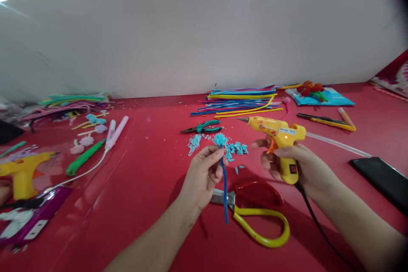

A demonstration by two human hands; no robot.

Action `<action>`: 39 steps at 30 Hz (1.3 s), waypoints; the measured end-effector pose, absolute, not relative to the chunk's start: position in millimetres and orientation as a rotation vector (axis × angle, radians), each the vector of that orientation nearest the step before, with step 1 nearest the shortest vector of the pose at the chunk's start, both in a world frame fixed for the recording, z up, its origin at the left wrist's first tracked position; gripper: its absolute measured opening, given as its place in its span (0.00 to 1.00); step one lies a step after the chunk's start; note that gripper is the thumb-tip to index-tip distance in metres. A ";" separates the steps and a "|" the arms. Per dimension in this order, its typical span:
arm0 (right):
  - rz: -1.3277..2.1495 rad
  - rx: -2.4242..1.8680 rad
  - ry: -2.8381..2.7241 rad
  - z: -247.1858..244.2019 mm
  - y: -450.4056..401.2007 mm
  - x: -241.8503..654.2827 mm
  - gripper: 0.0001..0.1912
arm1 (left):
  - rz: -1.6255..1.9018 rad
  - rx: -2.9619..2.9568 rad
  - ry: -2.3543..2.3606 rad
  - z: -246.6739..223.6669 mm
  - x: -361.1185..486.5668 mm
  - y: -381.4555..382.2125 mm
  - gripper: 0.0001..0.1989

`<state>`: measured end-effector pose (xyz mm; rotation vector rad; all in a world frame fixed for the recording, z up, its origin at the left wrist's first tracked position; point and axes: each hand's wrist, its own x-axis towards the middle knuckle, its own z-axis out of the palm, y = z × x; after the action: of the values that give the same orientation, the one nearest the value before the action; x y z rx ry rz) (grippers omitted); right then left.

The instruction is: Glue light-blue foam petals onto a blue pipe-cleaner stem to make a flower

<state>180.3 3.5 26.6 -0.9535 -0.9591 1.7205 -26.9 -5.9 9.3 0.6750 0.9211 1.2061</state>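
Note:
My left hand [205, 172] pinches a pipe-cleaner flower near its top. Its light blue petal head [219, 139] points up, and the dark blue stem [225, 191] hangs below my fingers. In my right hand [306, 163] is a yellow hot glue gun [276, 129], nozzle pointing left, a small light glowing on its side. A clear glue stick [338, 143] sticks out of its back. Small light blue cut pieces [236, 148] lie just behind my left hand, beside a pile of blue fluff [194, 144]. Scissors with red and yellow handles [277, 242] lie below the stem.
Pliers [204, 127] lie beyond the fluff, before a bundle of colored pipe cleaners [242, 97]. At right are a yellow cutter [331, 122], a blue packet [338, 97] and a black phone [382, 180]. Another glue gun [24, 172] and a purple case [47, 212] are at left.

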 end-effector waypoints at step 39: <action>0.893 -1.244 -1.866 14.4 -29.1 159.8 0.09 | 1.276 0.678 1.016 7.9 -21.7 -11.3 0.09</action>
<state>159.8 -29.1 14.4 -1.2441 -1.8663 0.8930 -21.7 -11.3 7.9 0.6781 1.0156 1.2765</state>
